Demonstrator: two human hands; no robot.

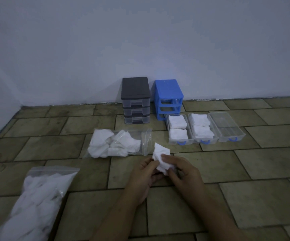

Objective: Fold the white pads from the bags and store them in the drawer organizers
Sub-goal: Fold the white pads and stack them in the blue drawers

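Right now both hands hold 1 crumpled pad [160,159] just above the floor [245,197]: the left hand [141,178] has its fingers curled under the near edge, and the right hand [184,173] pinches the pad between thumb and fingers. It looks light, limp and soft, so it should crease easily but will not keep a fold unless pressed flat; taking it by 2 corners and drawing them apart seems the best hold. An open bag [118,143] of pads lies just beyond the hands, and a fuller bag [36,202] lies near left. Of 3 clear drawers [206,128] pulled out beside the blue organizer [168,97], 2 hold folded pads and the rightmost looks empty. The dark organizer [135,100] stands closed against the wall. Bare floor before and right of the hands gives room to flatten the pad.
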